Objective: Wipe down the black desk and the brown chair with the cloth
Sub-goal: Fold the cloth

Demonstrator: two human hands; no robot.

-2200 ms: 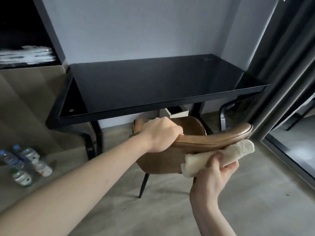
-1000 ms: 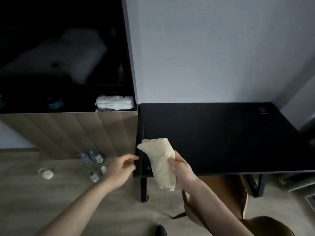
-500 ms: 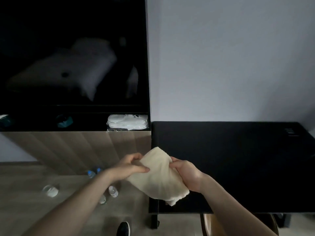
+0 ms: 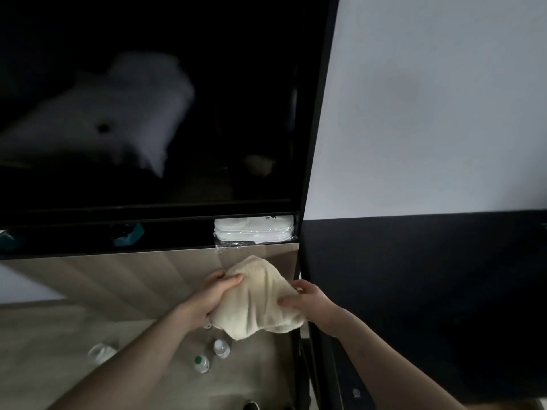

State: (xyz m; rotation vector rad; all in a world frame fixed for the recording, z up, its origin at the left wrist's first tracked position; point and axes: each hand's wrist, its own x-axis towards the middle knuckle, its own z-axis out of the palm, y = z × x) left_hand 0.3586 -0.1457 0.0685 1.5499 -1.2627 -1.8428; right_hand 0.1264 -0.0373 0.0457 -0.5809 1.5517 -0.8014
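A cream cloth (image 4: 260, 300) hangs bunched in the air just left of the black desk (image 4: 429, 291), over the floor. My left hand (image 4: 211, 297) grips its left side, thumb on top. My right hand (image 4: 307, 303) pinches its right side near the desk's left edge. The desk top fills the right half of the view, dark and bare. The brown chair is out of view.
A large dark screen (image 4: 148, 99) hangs on the wall at left above a wood-panel cabinet (image 4: 133, 279). A wrapped white packet (image 4: 254, 230) lies on the shelf. Water bottles (image 4: 220, 347) stand on the floor below the cloth.
My view has swung left and closer to the cabinet. The left hand, free a second ago, now holds the cloth together with the right; the cloth is more bunched than before.
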